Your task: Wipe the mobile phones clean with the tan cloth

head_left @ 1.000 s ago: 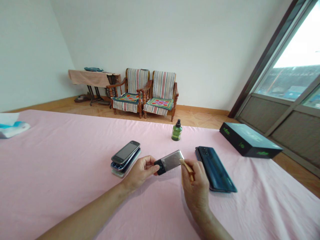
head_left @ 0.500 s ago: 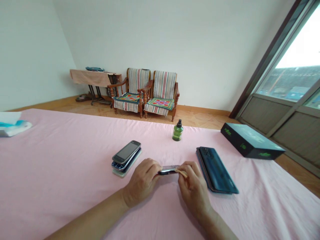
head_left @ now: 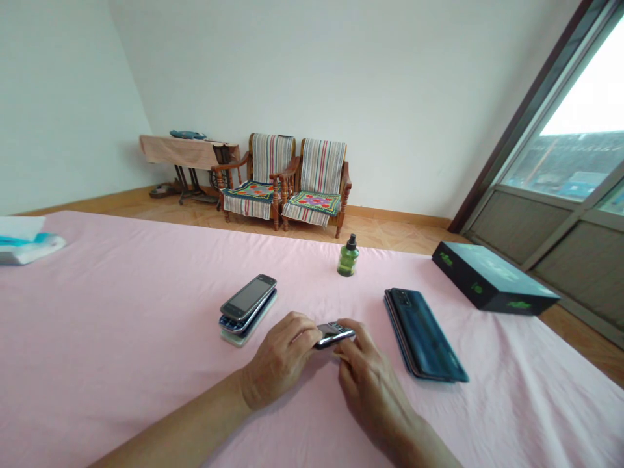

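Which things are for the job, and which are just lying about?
In use:
mobile phone, held by left hand and right hand
tan scrap, maybe cloth

Lying about, it seems:
left phone stack
right phone stack
green bottle
black box

Held phone [head_left: 334, 333]: glossy, seemingly metal edge. Cloth [head_left: 160, 292] matt, creased. Bottle [head_left: 348, 260] glossy, translucent. Chairs [head_left: 314, 182] wooden.

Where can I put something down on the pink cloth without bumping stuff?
There's a big bare patch of pink cloth between the white-and-blue packet and the left phone stack. A smaller one lies between that stack and the green spray bottle. It's crowded where the left hand and right hand meet at a phone.
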Tool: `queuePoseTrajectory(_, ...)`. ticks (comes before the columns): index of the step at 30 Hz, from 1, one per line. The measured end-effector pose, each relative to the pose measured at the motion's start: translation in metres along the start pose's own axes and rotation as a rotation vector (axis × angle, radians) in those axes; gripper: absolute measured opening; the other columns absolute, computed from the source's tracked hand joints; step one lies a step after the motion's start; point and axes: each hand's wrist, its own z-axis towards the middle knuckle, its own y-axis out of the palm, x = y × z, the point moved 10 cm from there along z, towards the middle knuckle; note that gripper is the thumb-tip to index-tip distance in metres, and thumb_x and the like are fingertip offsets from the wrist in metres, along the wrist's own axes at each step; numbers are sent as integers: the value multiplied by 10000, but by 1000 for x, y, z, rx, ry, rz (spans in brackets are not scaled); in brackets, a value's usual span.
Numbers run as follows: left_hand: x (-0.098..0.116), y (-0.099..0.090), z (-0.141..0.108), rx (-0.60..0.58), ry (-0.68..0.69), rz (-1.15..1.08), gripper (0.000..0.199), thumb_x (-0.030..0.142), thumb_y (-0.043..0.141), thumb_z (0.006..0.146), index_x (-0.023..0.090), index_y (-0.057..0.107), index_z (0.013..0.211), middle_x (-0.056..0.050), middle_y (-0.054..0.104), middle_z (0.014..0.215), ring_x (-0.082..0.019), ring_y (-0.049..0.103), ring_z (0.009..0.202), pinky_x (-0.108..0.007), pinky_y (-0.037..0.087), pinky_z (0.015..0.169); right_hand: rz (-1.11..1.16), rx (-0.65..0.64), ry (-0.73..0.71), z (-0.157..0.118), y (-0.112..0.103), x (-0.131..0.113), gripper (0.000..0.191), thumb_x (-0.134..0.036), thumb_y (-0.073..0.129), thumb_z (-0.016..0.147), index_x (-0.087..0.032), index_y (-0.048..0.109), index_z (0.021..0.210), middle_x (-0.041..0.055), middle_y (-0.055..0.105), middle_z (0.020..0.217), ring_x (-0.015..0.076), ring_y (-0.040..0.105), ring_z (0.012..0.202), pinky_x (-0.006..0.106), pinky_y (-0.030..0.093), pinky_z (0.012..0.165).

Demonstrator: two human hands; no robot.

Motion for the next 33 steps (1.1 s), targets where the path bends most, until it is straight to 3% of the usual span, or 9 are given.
queuePoseTrajectory(4, -9, -3, -3, 39, -83, -148, 114, 149, 534, 940, 189, 567, 1041, -70, 608, 916, -202, 577, 875, -316, 508, 768, 0, 6, -35, 0, -2, -5, 352, 23, 420, 795, -201, 598, 1001, 108, 531, 1246, 219, 605, 992, 385, 526, 869)
queuePoseTrajectory(7, -25, -5, -8, 113, -234, -247, 125, 183, 586, 915, 199, 566, 1037, -50, 599, 921, -193, 594, 868, -304, 508, 777, 73, 30, -40, 0, -2, -9, 312, -4, 424, 827, -200, 616, 975, 99, 560, 1172, 206, 602, 983, 367, 515, 882)
queuePoseTrajectory(10, -45, 0, -15, 175, -418, -369, 263, 208, 628, 890, 216, 526, 1131, -45, 601, 988, -196, 619, 917, -317, 523, 826, 183, 98, 5, 1, -6, -6, 284, -33, 434, 837, -199, 649, 920, 90, 578, 1084, 184, 614, 907, 322, 524, 811)
queuePoseTrajectory(13, -53, 7, -19, 185, -488, -440, 372, 210, 623, 888, 235, 464, 1223, -73, 577, 1119, -217, 614, 1003, -338, 540, 842, 352, 192, 92, 3, -16, 2, 231, -63, 490, 806, -192, 680, 827, 85, 613, 1008, 186, 629, 893, 289, 524, 755)
queuePoseTrajectory(17, -43, 16, -14, 30, -401, -381, 722, 256, 724, 814, 270, 313, 1408, -140, 458, 1359, -307, 499, 1214, -427, 513, 924, 629, 179, 271, 5, -14, 18, 107, -164, 594, 772, -181, 699, 756, 74, 682, 897, 206, 647, 861, 306, 508, 761)
queuePoseTrajectory(20, -35, 24, -12, -112, -356, -305, 1029, 336, 833, 702, 308, 170, 1489, -138, 326, 1492, -347, 354, 1346, -526, 376, 1075, 774, 73, 429, 2, 2, 28, 97, -240, 655, 733, -160, 708, 723, 72, 700, 851, 192, 634, 777, 282, 479, 688)
queuePoseTrajectory(23, -35, 30, -13, -195, -365, -265, 1111, 395, 858, 656, 303, 146, 1505, -138, 295, 1515, -347, 288, 1387, -555, 271, 1137, 847, 15, 558, -5, 16, 37, 137, -269, 686, 686, -141, 709, 728, 53, 689, 755, 149, 583, 639, 238, 416, 567)
queuePoseTrajectory(26, -38, 35, -15, -249, -391, -245, 1197, 440, 890, 577, 277, 158, 1511, -156, 303, 1505, -373, 277, 1384, -570, 254, 1135, 871, -9, 644, -11, 24, 45, 175, -287, 708, 663, -126, 700, 732, 9, 635, 613, 99, 491, 513, 209, 332, 496)
queuePoseTrajectory(33, -37, 40, -15, -336, -383, -193, 1361, 421, 929, 478, 282, 66, 1520, -153, 273, 1515, -383, 256, 1378, -567, 228, 1129, 952, -62, 717, -15, 30, 46, 287, -381, 764, 628, -126, 671, 723, -15, 593, 573, 81, 445, 488, 208, 290, 481)
